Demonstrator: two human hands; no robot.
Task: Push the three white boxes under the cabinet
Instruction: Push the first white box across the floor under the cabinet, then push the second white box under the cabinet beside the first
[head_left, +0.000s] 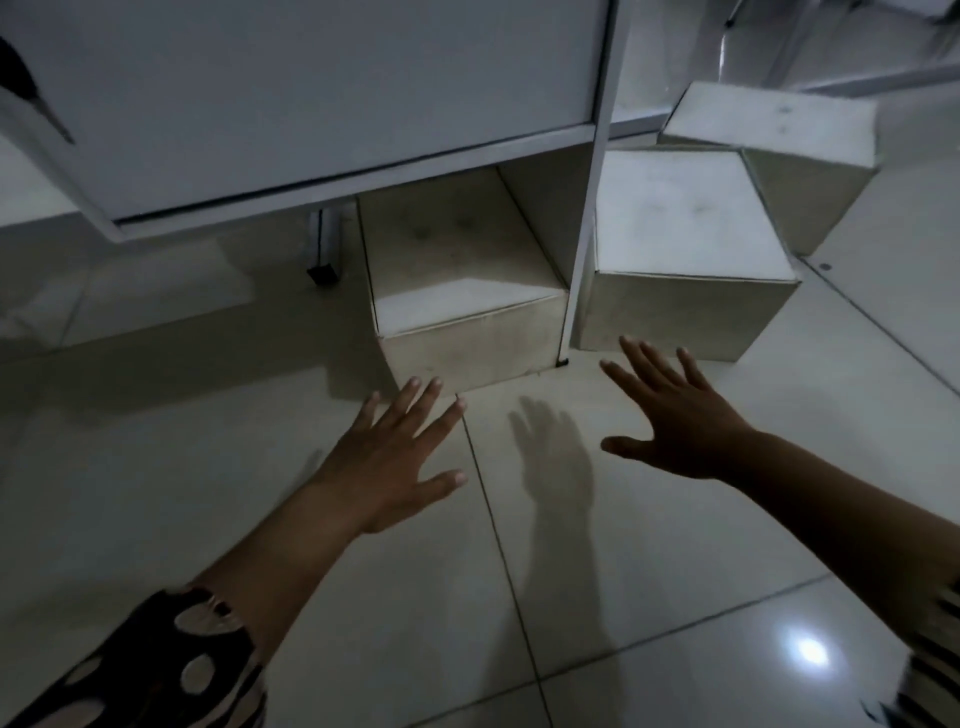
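Left box (467, 306) sits partly under the cabinet (311, 104); middle box (685, 260) and far box (779, 135) lie outside, beyond the cabinet leg (582, 249). Left hand (389, 457) and right hand (680, 415) hover, fingers spread, holding nothing. Risk: middle box, touching or just beside the leg, may jam against it if pushed straight.

We see three boxes, all off-white: the left box (467, 291) dull cream in shadow, the middle box (685, 249) paler on top, the far box (769, 130) faintly smudged grey. The cabinet (311, 93) is pale grey-white. The floor tiles (649, 545) are glossy cream with dark grout lines. Our left sleeve (156, 665) is black with pale spots; our right sleeve (935, 660) is black-and-white striped.
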